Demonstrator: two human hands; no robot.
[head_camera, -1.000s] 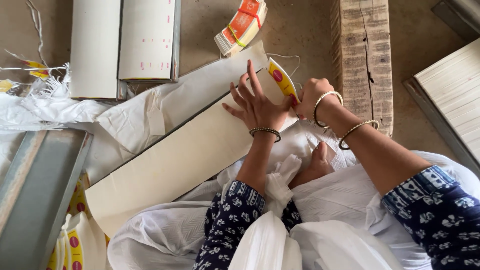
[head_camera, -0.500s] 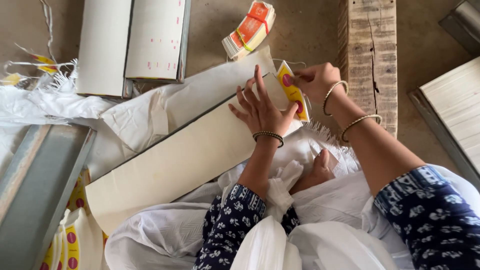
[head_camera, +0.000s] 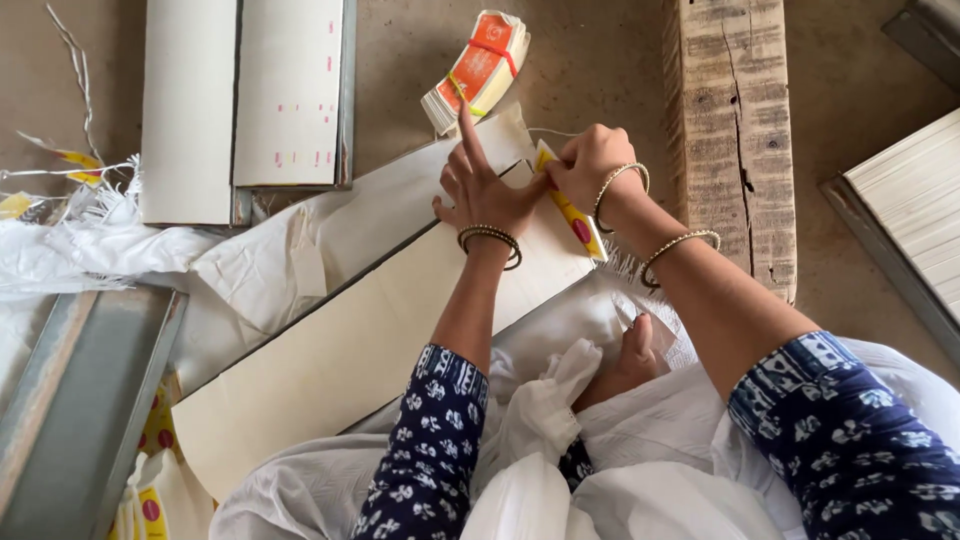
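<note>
A long cream board (head_camera: 380, 340) lies on the floor, its long axis running diagonally from near left to far right, and both hands are gathered at its far right end. A small yellow label with a red dot (head_camera: 572, 210) sits at that end, its own long axis slanting from far left to near right, roughly across the board's corner. The label is pinched by the right hand (head_camera: 590, 165), whose fingers are curled closed on the label's far end; the wrist is bent and carries two bangles. The left hand (head_camera: 480, 185) lies just left of the label, palm down and pressed flat on the board, fingers spread and the index finger stretched toward the far side. The two hands are almost touching, with the label between them; the right hand is the one on it, the left hand beside it and closed on nothing.

Both forearms reach away from the body over white cloth (head_camera: 620, 470) on the lap. A banded stack of orange labels (head_camera: 480, 70) lies just beyond the left index fingertip, apart from the board. A rough wooden block (head_camera: 728, 140) stands to the right of the hands, and pale flat panels (head_camera: 245, 95) lie far left.
</note>
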